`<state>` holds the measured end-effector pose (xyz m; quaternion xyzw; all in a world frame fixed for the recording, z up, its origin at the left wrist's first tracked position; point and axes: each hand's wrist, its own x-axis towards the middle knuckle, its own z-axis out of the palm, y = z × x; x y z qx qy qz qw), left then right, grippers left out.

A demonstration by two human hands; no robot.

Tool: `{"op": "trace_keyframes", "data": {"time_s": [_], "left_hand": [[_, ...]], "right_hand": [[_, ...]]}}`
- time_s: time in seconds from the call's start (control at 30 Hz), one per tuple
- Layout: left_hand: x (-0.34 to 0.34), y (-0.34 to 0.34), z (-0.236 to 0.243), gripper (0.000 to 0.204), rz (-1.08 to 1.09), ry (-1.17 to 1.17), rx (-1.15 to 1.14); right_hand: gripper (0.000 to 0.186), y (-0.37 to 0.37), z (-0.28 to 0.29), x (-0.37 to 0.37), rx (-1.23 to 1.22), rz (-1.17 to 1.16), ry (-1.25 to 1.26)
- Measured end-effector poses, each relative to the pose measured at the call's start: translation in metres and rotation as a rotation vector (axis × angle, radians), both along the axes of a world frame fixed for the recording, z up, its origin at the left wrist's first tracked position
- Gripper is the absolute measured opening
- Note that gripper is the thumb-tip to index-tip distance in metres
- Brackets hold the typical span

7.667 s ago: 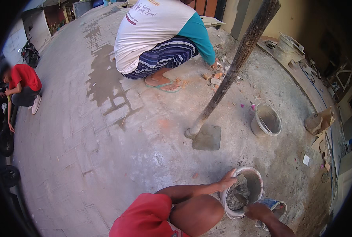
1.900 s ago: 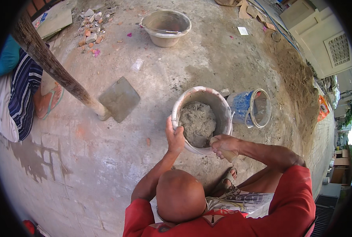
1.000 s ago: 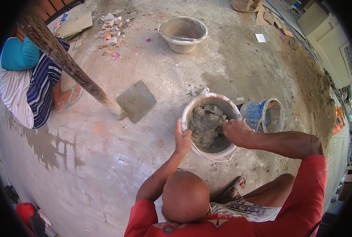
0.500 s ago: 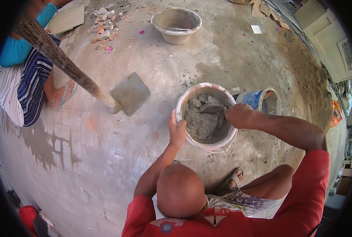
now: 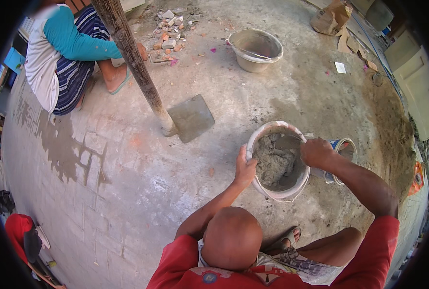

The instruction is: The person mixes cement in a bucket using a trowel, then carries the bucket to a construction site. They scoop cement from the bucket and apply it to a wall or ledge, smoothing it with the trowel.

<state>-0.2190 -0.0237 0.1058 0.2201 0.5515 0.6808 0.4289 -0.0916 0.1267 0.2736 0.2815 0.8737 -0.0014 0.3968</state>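
Observation:
My left hand (image 5: 244,166) is closed around the left rim of a pale bucket (image 5: 301,185) holding thick grey mortar (image 5: 270,161). My right hand (image 5: 315,151) is closed on a trowel at the bucket's upper right, its blade (image 5: 286,142) partly in the mortar and its handle hidden by my fingers. A blue-and-white bucket (image 5: 346,150) lies just right of the mortar bucket, partly hidden by my right arm. My sandaled foot (image 5: 290,237) is below them on the concrete.
A long-handled hoe (image 5: 190,119) stands ahead-left, a crouching co-worker (image 5: 46,82) beyond it near rubble (image 5: 171,38). Another basin (image 5: 255,60) sits farther ahead. A sand heap (image 5: 392,154), crumpled sack (image 5: 331,19) and hose (image 5: 378,53) line the right. A person in red (image 5: 19,238) is lower left.
The view has shifted. My right hand and trowel have moved up along the mortar bucket's right side; my left hand stays on the rim. The co-worker's turquoise-sleeved arm now reaches toward the rubble.

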Motion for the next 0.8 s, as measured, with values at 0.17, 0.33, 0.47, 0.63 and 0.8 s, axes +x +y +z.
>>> {"op": "trace_keyframes", "data": {"time_s": [0.17, 0.33, 0.47, 0.63, 0.8], "left_hand": [[0.006, -0.005, 0.005, 0.053, 0.004, -0.027, 0.026], [0.007, -0.002, 0.003, 0.049, 0.012, -0.061, 0.072], [0.019, -0.002, 0.012, 0.049, -0.015, 0.051, 0.081], [0.022, -0.001, 0.035, 0.055, -0.060, 0.354, -0.033], [0.007, 0.014, 0.030, 0.055, -0.167, 0.256, -0.025]], "right_hand": [[0.024, -0.016, -0.016, 0.009, 0.002, 0.022, 0.032], [0.031, 0.004, 0.044, 0.064, -0.161, -0.270, 0.078], [0.036, 0.011, 0.044, 0.059, -0.202, -0.395, 0.217], [0.031, -0.020, -0.023, 0.023, -0.077, -0.082, 0.119], [0.028, -0.047, -0.031, 0.062, -0.053, 0.156, 0.025]]}}
